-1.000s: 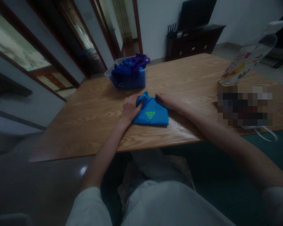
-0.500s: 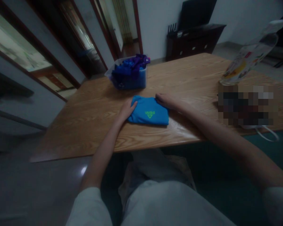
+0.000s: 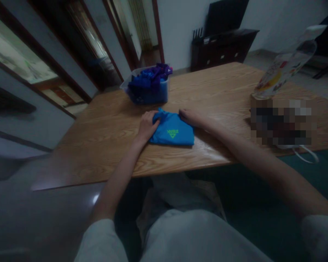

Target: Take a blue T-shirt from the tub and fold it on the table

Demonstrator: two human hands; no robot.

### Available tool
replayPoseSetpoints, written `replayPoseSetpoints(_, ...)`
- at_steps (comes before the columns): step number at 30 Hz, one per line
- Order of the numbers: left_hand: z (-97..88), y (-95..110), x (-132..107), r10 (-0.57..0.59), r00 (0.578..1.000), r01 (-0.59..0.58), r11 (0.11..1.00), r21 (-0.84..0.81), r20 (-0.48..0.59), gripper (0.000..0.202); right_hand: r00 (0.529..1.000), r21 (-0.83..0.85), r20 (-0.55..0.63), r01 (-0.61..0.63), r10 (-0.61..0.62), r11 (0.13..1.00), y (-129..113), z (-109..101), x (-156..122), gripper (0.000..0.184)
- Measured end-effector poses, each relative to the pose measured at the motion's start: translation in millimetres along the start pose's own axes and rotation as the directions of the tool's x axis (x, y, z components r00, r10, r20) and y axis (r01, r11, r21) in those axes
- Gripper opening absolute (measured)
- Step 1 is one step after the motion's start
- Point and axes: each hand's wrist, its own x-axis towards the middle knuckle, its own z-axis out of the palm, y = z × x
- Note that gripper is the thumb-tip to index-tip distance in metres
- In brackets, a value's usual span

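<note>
A folded bright blue cloth (image 3: 172, 131) with a small green logo lies on the wooden table (image 3: 213, 91) near its front edge. My left hand (image 3: 147, 125) grips the cloth's left end, fingers curled round a raised fold. My right hand (image 3: 190, 117) rests on the cloth's upper right corner, fingers bent down on the fabric.
A clear plastic box (image 3: 149, 89) full of dark blue and purple cloths stands just behind the blue cloth. A printed plastic bag (image 3: 285, 63) and a blurred patch with a white cord sit at the table's right. A dark cabinet stands behind, doors at left.
The cloth's left end was bunched up, then lay flat, and now my left hand has closed on it and lifted a fold again. My right hand has hardly moved.
</note>
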Motion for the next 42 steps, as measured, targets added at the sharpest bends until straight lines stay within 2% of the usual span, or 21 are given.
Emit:
replayPoseSetpoints(3, -4.0, 19, -3, 0.102, 0.995, -0.102, 0.995, -0.013, 0.010, 0.025, 1.000, 0.021, -0.010, -0.002, 0.002, 1.000, -1, 1, -1, 0.030)
replayPoseSetpoints(7, 2.7, 42, -7, 0.231, 0.963, -0.225, 0.973, -0.054, 0.138, 0.028, 1.000, 0.060, -0.024, 0.013, -0.011, 0.998, 1, 6, 0, 0.025)
replayPoseSetpoints(9, 8.1, 49, -8, 0.242, 0.953, -0.232, 0.970, -0.079, 0.180, 0.029, 1.000, 0.068, -0.023, 0.009, -0.007, 0.998, 3, 9, 1, 0.024)
replayPoseSetpoints(11, 11.0, 49, -8, 0.200, 0.964, -0.189, 0.979, -0.080, 0.173, 0.028, 1.000, 0.071, -0.026, 0.001, 0.001, 0.997, 3, 10, 1, 0.025)
replayPoseSetpoints(15, 6.2, 31, -5, 0.027, 0.999, -0.026, 0.999, -0.023, 0.043, 0.025, 1.000, 0.054, -0.026, 0.000, 0.002, 0.999, 1, 7, 0, 0.028)
replayPoseSetpoints(18, 1.5, 2, -1, -0.135, 0.990, 0.134, 0.990, -0.034, -0.029, 0.033, 1.000, 0.028, -0.019, 0.004, -0.003, 1.000, 0, 5, 0, 0.029)
replayPoseSetpoints(20, 2.2, -20, 1, -0.266, 0.964, 0.266, 0.960, -0.089, 0.018, 0.043, 1.000, 0.014, -0.007, 0.014, -0.013, 1.000, -1, 3, 0, 0.030)
replayPoseSetpoints(22, 5.6, -37, 3, -0.337, 0.933, 0.354, 0.921, -0.160, 0.127, 0.044, 1.000, 0.006, 0.009, 0.014, -0.014, 1.000, -2, 0, 0, 0.030)
replayPoseSetpoints(24, 10.1, -47, 3, -0.316, 0.929, 0.354, 0.913, -0.202, 0.194, 0.038, 1.000, -0.002, 0.018, 0.002, -0.002, 1.000, -3, -2, -1, 0.031)
replayPoseSetpoints(28, 15.4, -50, 2, -0.227, 0.956, 0.261, 0.947, -0.185, 0.187, 0.032, 1.000, 0.007, 0.030, -0.003, 0.003, 1.000, -7, -7, -3, 0.031)
replayPoseSetpoints(33, 15.9, -51, 2, -0.212, 0.953, 0.248, 0.957, -0.153, 0.218, 0.036, 0.999, 0.021, 0.037, -0.010, 0.009, 1.000, -9, -9, -4, 0.030)
replayPoseSetpoints(42, 17.3, -54, 1, -0.207, 0.955, 0.241, 0.959, -0.151, 0.212, 0.036, 1.000, 0.053, 0.012, 0.017, -0.017, 0.998, -7, -9, -5, 0.028)
